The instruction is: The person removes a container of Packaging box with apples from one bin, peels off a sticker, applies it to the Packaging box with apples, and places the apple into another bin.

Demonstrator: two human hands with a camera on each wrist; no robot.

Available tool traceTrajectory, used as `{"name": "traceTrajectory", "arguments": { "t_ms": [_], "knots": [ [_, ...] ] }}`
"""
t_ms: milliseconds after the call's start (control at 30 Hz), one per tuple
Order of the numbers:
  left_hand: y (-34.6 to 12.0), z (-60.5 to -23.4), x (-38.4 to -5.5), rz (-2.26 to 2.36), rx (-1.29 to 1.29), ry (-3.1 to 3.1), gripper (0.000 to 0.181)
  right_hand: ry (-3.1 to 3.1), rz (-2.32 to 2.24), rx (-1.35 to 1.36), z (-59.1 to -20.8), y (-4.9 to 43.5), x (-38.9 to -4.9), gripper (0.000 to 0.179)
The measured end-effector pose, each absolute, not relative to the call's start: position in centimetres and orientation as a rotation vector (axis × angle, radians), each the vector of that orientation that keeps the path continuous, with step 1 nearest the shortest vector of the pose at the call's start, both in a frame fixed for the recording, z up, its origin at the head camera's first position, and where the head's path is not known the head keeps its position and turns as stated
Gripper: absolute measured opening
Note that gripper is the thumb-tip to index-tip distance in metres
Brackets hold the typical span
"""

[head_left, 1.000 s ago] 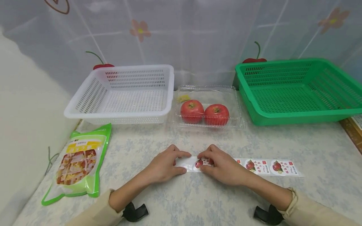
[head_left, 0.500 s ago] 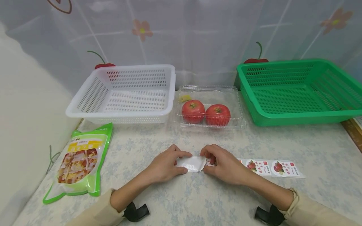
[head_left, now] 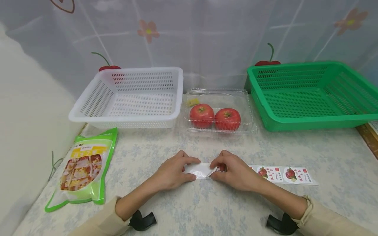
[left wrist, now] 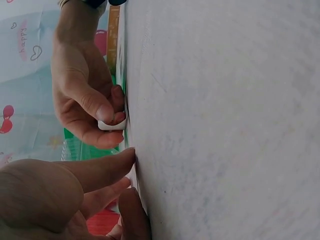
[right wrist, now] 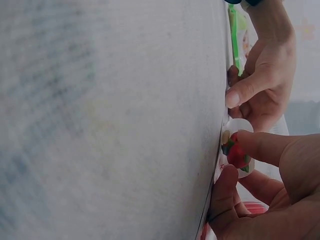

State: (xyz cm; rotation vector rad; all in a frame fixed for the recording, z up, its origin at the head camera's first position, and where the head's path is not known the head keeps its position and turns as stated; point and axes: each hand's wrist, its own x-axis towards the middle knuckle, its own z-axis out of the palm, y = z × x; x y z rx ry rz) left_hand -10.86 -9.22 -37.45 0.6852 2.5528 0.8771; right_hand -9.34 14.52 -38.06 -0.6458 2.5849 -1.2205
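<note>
1. I have a sticker strip [head_left: 197, 168] lying along the worktop [head_left: 165, 213], on the near side of the clear box [head_left: 230, 97] with two apples [head_left: 201, 115] in it.
2. The right hand [head_left: 236, 172] has a narrow grip — thumb and fingertips pinch one sticker [right wrist: 239, 156], and I see its fruit print raised from the worktop.
3. The left hand [head_left: 173, 172] keeps a wider grip, thumb and forefinger parted at the sticker strip's bare end, seemingly steadying it.
4. Done, as I judge: the pinched sticker's left edge is up.
5. Remaining: it looks only partly peeled — the right hand hides its far edge from me. Further printed stickers [head_left: 290, 174] lie flat to the right.
</note>
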Motion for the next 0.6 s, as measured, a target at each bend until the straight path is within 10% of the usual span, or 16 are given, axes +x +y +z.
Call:
{"name": "traceTrajectory", "arguments": {
  "t_ms": [600],
  "knots": [
    [-9.11, -37.51, -11.04, 0.870, 0.687, 2.555, 0.042, 2.531, -1.232, -0.636, -38.07, 14.63, -9.41, 0.008]
  ]
}}
